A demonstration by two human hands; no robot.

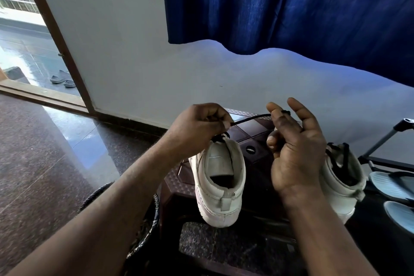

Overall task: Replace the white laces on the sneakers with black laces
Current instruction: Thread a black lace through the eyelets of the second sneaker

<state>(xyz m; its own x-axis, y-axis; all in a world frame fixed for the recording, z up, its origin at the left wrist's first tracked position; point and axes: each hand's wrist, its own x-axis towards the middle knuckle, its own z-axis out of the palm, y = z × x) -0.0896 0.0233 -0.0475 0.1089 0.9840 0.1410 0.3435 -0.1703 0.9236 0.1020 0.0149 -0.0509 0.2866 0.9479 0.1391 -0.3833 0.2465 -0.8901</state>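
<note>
Plainly a home, just inside an entrance: polished stone floor [33, 152], plain white wall [134, 51], blue curtain [291, 6] hanging against it, wooden door frame [56, 36] open onto a tiled terrace [29, 56] with slippers [62, 79] outside, and a metal shoe rack [385, 159] carrying pale blue sandals [394, 186].

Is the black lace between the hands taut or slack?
Taut: the black lace runs nearly straight from the pinching left hand to the right hand.

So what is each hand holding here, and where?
One thin black shoelace: left hand pinches it mid-length, right hand catches it near its end between the fingers.
</note>
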